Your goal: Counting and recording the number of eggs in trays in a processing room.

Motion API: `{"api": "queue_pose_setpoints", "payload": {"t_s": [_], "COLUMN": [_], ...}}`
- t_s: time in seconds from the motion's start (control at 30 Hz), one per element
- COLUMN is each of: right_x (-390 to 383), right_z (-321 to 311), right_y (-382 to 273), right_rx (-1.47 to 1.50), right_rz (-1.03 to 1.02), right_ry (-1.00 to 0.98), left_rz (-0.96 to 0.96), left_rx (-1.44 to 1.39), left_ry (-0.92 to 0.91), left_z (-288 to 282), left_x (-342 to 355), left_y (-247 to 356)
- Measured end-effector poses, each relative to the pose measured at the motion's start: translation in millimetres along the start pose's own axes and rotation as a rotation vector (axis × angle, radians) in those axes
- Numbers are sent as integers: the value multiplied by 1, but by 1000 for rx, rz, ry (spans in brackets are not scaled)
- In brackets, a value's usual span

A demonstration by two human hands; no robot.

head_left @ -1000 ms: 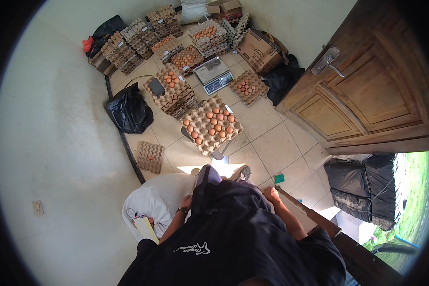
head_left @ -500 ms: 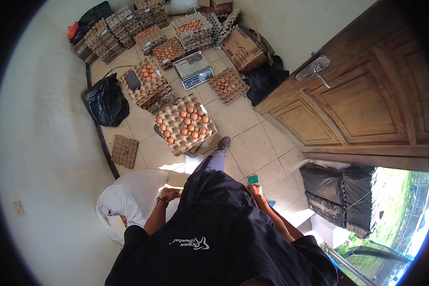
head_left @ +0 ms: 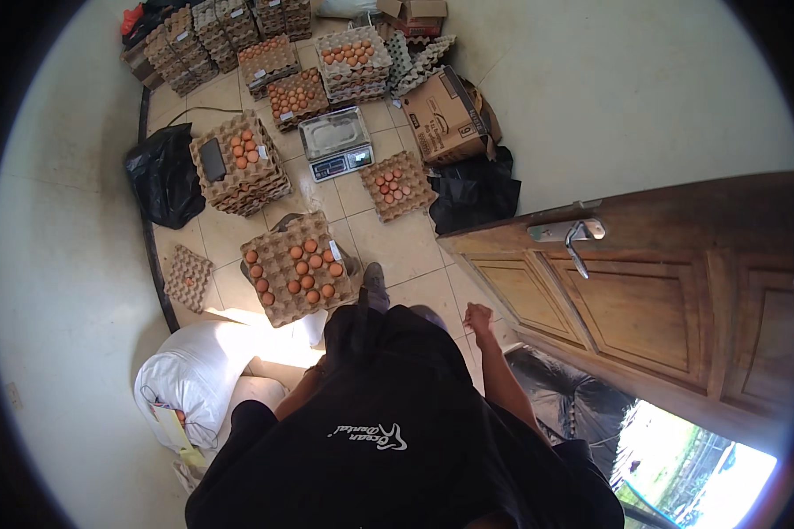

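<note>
My right hand (head_left: 479, 319) is raised off my right side near the wooden door (head_left: 644, 295). Its fingers are curled, and what they hold, if anything, is hidden. Close against my left hip hangs my left hand (head_left: 316, 374), mostly covered by my black shirt (head_left: 362, 476), so its fingers do not show. The white sack (head_left: 194, 366) lies beside my left arm. Ahead of my feet, a cardboard egg tray (head_left: 278, 251) carries brown eggs on top of a small support. Neither hand touches that tray.
Farther off stand a stack of egg trays (head_left: 238, 167) with a dark phone (head_left: 213, 161), a digital scale (head_left: 335, 141), a tray of eggs (head_left: 397, 185) and a cardboard box (head_left: 450, 119). Black plastic bags (head_left: 163, 176) lie at the left wall. A black-wrapped bundle (head_left: 556, 388) sits by the doorway.
The egg trays and scale have shifted left in view, and the door fills more of the right. My right hand has moved forward. A green piece near it is out of sight now.
</note>
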State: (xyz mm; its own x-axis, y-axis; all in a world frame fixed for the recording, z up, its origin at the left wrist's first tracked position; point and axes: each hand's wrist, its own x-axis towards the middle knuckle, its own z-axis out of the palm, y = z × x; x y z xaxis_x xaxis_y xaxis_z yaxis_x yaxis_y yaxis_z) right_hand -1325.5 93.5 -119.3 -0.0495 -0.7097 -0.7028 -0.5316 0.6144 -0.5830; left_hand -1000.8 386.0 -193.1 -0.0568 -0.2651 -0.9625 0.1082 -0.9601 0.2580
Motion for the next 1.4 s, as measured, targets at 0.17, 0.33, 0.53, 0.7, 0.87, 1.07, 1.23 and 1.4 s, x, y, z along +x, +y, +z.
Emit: {"api": "queue_pose_setpoints", "payload": {"t_s": [0.17,0.33,0.53,0.7,0.87,1.07,1.23,1.4], "right_x": [51,111,213,258,313,325,314,310], "right_z": [-25,-15,-3,33,56,64,56,64], "right_y": [-63,-88,-138,-228,-261,-258,-231,-218], "right_rx": [243,-168,-820,-562,-656,-646,-855,-711], "right_rz": [145,66,-530,-286,-198,-45,-32,5], "right_ry": [22,-160,-335,-448,-452,-499,-558,-616], "left_rz": [-89,-169,-128,-78,-48,-28,18,69], "left_rx": [-168,-390,-587,-618,-557,-451,-379,-391], "left_ry": [-104,-195,-223,-88,30,125,205,329], "left_z": [-2,31,81,107,108,116,124,148], "left_x": [-6,-2,-40,-55,-64,-70,-67,-79], "left_y": [25,50,115,171,219,260,252,220]}}
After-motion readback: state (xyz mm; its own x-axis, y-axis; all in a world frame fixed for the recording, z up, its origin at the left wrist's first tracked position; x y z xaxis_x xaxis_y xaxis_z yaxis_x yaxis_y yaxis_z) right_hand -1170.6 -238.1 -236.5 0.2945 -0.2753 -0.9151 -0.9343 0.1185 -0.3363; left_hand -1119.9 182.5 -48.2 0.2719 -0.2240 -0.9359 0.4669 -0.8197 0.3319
